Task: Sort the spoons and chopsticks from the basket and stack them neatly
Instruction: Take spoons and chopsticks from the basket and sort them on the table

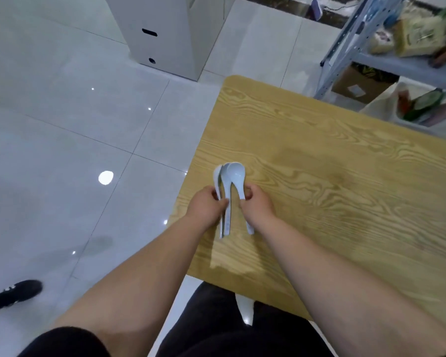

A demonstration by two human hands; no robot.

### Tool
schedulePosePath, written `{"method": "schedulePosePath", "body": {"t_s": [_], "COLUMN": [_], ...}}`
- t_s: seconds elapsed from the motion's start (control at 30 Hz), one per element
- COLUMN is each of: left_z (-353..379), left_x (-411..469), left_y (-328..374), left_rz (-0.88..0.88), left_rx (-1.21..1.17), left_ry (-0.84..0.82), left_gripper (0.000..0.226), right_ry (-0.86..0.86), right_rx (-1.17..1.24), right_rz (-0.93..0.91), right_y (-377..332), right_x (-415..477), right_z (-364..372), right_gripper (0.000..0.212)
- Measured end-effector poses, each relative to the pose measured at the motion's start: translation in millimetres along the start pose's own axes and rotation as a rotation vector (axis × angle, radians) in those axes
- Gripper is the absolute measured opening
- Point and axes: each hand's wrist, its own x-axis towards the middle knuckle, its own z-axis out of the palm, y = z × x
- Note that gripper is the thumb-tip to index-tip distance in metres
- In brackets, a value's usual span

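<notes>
My left hand [207,205] pinches two handles of the white spoons [235,174]; my right hand [257,205] pinches the outermost one. I judge this the stacking step, and next it needs nudging flush. Glossy, deep-bowled and smooth, they sit near the left edge of the wood-grain table [332,181] — no basket in view.

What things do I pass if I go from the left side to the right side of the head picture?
You pass the black shoe, left hand, white spoons, right hand, then the metal shelf.
</notes>
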Motion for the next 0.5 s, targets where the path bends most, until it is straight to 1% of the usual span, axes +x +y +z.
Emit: {"method": "schedulePosePath", "body": {"t_s": [0.1,0.17,0.2,0.3,0.33,0.43,0.47,0.5], "left_z": [4.5,7.1,8.6,9.8,9.5,1.1,-1.7,-3.6], "left_x": [-7.9,-11.1,-10.7,-7.8,-5.9,-17.5,-26.7,-39.4], "left_y": [-9.7,-16.6,-19.7,-23.4,-25.8,-20.1,-15.9,-10.4], "left_rz": [0.108,0.147,0.182,0.257,0.272,0.267,0.264,0.26], "left_rx": [0.005,0.066,0.1,0.182,0.211,0.247,0.224,0.194], "left_ry": [0.114,0.139,0.134,0.077,0.054,0.027,0.025,0.011], "left_gripper": [0.039,0.053,0.052,0.027,0.025,0.032,0.039,0.044], "right_ry": [0.021,0.001,-0.016,-0.079,-0.097,-0.122,-0.121,-0.119], "right_rx": [-0.087,-0.119,-0.132,-0.138,-0.119,-0.063,-0.038,0.0], "right_rz": [-0.049,-0.036,-0.037,-0.042,-0.048,-0.058,-0.063,-0.076], "right_y": [4.4,6.5,7.6,8.7,9.5,18.5,24.3,31.6], "right_x": [-5.7,-7.5,-7.5,-7.6,-9.2,-22.8,-31.7,-44.2], "right_z": [4.4,5.7,5.4,0.0,-3.6,-20.5,-28.3,-37.8], "right_gripper": [0.044,0.049,0.05,0.046,0.045,0.051,0.05,0.045]}}
